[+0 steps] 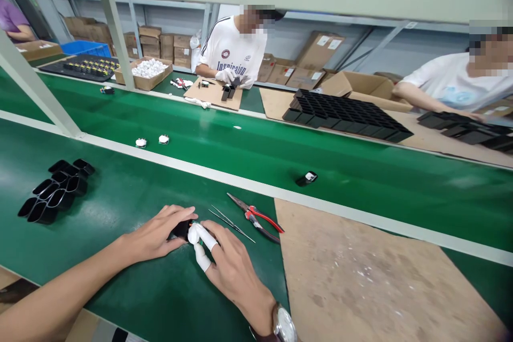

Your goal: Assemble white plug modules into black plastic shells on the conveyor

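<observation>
My left hand [162,232] is closed around a small black plastic housing [183,230] on the green bench. At the housing's open end, my right hand [230,256] pinches a small part with a round white top [194,233]; a bit of green and orange shows beside it. White finger cots cover two fingertips of the right hand, and a watch is on that wrist. Whether the white-topped part is partly inside the housing I cannot tell. Just beyond the right hand lie metal tweezers [232,223] and long-nose pliers [256,217] with red and black handles.
Several empty black housings [56,189] stand at left. A stained board [385,278] lies at right. Along the green conveyor belt [224,144] are white-topped parts [163,139] and a filled housing [306,178]. Two co-workers sit opposite, near black housings in rows [344,115]. A slanted post [44,91] rises at left.
</observation>
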Demonstrator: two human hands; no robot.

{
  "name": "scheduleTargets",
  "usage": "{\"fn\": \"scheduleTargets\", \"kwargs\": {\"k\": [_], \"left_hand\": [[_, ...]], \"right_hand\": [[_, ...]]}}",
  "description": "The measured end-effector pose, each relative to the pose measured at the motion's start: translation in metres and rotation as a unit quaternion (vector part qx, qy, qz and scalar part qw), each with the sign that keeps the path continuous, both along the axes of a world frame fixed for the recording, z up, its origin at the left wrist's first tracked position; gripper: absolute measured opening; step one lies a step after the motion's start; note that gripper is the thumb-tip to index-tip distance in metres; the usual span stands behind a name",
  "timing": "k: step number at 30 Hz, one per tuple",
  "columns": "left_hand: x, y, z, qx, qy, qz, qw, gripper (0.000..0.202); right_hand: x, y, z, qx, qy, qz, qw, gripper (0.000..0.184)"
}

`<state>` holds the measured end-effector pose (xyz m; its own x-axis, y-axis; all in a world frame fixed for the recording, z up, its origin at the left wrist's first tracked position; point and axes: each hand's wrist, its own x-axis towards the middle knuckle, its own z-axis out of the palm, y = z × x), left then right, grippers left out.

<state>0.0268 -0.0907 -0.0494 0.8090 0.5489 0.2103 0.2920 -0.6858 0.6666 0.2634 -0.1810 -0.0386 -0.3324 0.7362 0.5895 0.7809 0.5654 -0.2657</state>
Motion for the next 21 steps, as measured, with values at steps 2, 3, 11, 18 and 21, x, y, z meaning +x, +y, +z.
{"fn": "scheduleTargets", "kwargs": {"k": [2,3,11,18,21], "left_hand": [[0.0004,-0.0001,0.0004,0.002,0.001,-0.001,1.000,0.080],[0.0007,-0.0001,0.0006,0.003,0.000,-0.002,1.000,0.080],[0.0013,0.0007,-0.0004,0.003,-0.002,-0.007,1.000,0.080],[0.0006,0.0006,-0.0017,0.003,0.000,-0.009,1.000,0.077],[0.0009,0.0006,-0.0012,0.004,0.000,-0.007,1.000,0.076]], "right_hand": [[0.0002,0.0007,0.0013,0.001,0.010,0.006,1.000,0.044],[0.0002,0.0010,0.0020,0.001,0.014,0.008,1.000,0.045],[-0.0005,0.0026,0.0035,-0.003,0.002,0.005,1.000,0.042],[-0.0001,0.0026,0.0053,-0.009,0.011,0.012,1.000,0.042],[0.0002,0.0021,0.0053,-0.019,0.008,0.006,1.000,0.042]]}}
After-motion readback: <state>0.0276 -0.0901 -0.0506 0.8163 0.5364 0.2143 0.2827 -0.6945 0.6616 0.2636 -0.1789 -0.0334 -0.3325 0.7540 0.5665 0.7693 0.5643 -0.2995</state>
